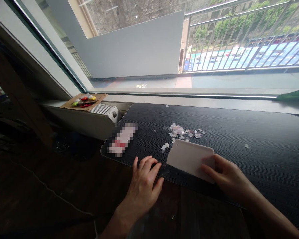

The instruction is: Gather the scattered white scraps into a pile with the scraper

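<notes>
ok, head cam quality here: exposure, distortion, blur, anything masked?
Head view: backlit through the window, outdoors bright, lower-left floor near black; wide-angle bows the sill line; pixelated patch left of the paper scraps; left hand, right hand and white scraper sharp.

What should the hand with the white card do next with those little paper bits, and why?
Probably the right hand should slide the white card forward a little, into the paper bits. The card's edge sits on the black mat just short of the pile, with stray bits by its left corner. The left hand rests open at the mat's near edge.
</notes>
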Tool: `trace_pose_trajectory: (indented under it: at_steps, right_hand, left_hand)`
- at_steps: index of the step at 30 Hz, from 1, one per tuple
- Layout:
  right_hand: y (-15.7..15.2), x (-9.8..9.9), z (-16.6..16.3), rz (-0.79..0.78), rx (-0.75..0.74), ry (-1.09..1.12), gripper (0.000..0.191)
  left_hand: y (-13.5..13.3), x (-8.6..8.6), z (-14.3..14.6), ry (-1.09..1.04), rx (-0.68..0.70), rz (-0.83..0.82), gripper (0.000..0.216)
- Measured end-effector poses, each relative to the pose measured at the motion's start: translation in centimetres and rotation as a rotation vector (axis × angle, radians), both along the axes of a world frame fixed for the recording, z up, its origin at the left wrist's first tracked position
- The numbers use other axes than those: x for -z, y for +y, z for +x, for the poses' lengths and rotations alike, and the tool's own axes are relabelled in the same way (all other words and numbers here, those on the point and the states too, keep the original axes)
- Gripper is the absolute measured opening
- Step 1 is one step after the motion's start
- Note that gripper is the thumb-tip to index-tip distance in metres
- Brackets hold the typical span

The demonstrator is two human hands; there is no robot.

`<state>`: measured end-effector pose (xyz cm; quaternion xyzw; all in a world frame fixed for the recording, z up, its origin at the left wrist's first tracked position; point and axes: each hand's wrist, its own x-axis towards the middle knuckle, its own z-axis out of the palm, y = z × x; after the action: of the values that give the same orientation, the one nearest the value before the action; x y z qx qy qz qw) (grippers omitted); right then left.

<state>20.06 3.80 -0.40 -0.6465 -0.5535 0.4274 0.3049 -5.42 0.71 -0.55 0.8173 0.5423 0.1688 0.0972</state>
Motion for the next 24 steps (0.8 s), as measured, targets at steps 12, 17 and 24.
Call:
trace_pose_trajectory:
  at_steps: [12,17,24]
  right_hand:
    - [-0.4,1.1,-0.5,-0.076,-0.235,0.141,0.022]
    - [-2.5,0.8,-0.2,-0.049,-0.264,0.063,0.021]
    - [-3.9,-0.3,5.4,0.147,0.136,-0.053,0.035]
  left_hand:
    - [-1.7,0.9,-1.3,-0.028,0.000,0.022,0.037]
    - [-3.0,0.7,-2.0,-0.034,-0.004,0.040,0.037]
    - [-2.7,0.9,-2.8,-0.023,-0.016,0.137,0.035]
